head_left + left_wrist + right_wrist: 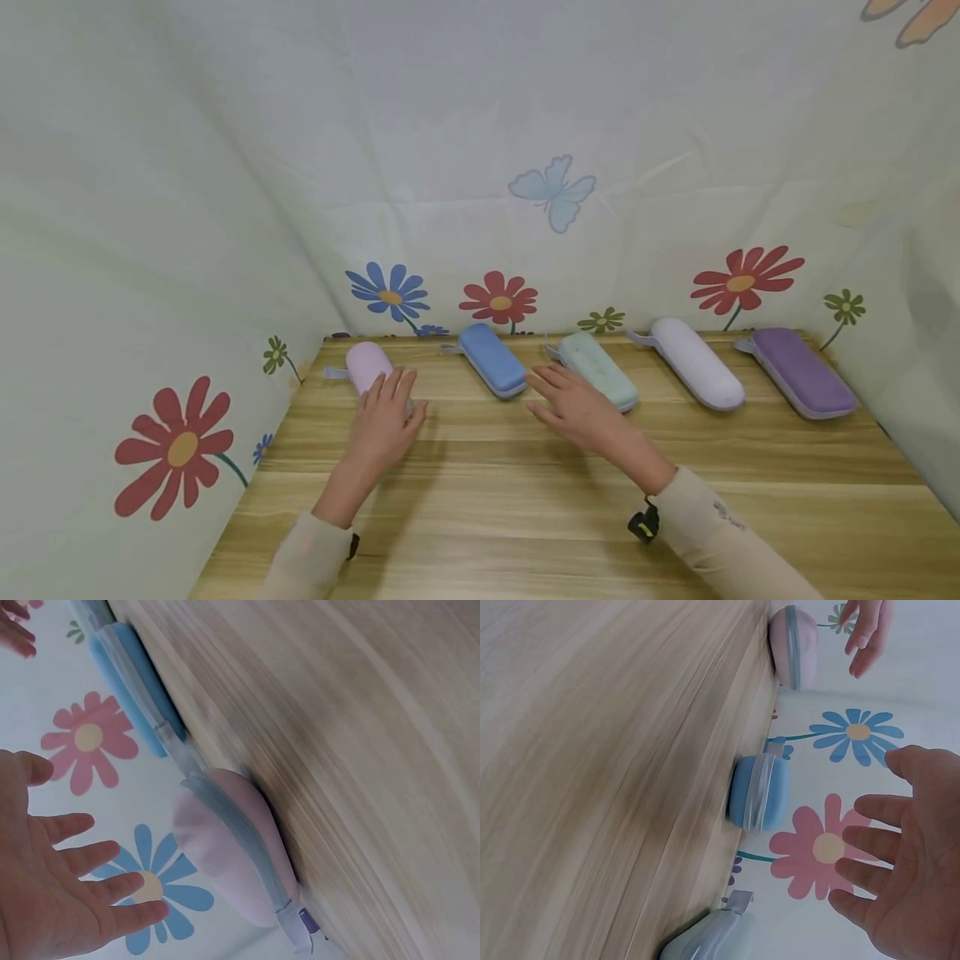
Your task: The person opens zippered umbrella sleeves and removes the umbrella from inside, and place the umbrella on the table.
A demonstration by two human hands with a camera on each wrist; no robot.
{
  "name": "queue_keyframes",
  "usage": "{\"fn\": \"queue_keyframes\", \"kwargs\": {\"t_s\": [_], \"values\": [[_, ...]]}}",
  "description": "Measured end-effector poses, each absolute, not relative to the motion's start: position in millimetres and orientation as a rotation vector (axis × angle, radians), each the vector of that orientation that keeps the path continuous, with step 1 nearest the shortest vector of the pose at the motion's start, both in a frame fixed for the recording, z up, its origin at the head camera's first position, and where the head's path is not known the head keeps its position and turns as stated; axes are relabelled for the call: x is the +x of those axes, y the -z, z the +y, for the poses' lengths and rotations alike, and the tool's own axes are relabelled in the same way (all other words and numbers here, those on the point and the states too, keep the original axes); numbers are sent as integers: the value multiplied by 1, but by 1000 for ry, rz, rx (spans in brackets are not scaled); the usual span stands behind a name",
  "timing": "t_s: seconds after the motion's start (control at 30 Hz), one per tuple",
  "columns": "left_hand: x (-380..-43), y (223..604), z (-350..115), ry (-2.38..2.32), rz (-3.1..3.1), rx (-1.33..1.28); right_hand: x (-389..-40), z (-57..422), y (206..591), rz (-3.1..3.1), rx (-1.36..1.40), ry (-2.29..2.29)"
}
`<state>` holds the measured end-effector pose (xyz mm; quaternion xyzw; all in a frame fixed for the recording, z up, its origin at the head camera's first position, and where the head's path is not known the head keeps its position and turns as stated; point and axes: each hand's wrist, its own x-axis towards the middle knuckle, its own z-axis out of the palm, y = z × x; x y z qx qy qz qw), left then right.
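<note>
Several zippered cases with strap loops lie in a row on the wooden table. My left hand (381, 423) is over the near end of the pink case (367, 364), fingers extended and partly hiding it. In the left wrist view, that palm (49, 885) is apart from the pink case (232, 851). My right hand (587, 410), fingers spread, is between the blue case (492, 360) and the mint green case (603, 373), covering part of the green one. The right wrist view shows its palm (922, 862) holding nothing, raised off the table.
Farther right lie a pale lavender case (697, 365) and a dark purple case (806, 371). A white curtain (420, 167) printed with flowers and a butterfly encloses the back and sides of the wooden table (480, 500).
</note>
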<state>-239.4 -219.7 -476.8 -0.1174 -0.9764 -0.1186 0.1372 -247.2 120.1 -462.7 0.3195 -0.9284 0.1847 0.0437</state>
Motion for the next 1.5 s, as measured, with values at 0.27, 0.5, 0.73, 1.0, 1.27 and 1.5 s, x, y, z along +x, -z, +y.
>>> {"fn": "queue_keyframes", "kwargs": {"t_s": [0.27, 0.5, 0.73, 1.0, 1.27, 1.5], "values": [[-241, 473, -228, 361, -2849, -274, -247, 114, 460, -2823, 995, -573], [-243, 473, -233, 323, -2886, -212, -249, 106, 458, -2835, 1002, -570], [-247, 475, -236, 337, -2894, -143, -252, 95, 457, -2845, 992, -639], [-256, 477, -243, 344, -2865, -83, -260, 82, 456, -2810, 1009, -620], [-262, 474, -246, 460, -2898, 84, -265, 69, 452, -2848, 985, -633], [-271, 478, -252, 574, -2863, 248, -269, 56, 449, -2850, 1022, -631]]}}
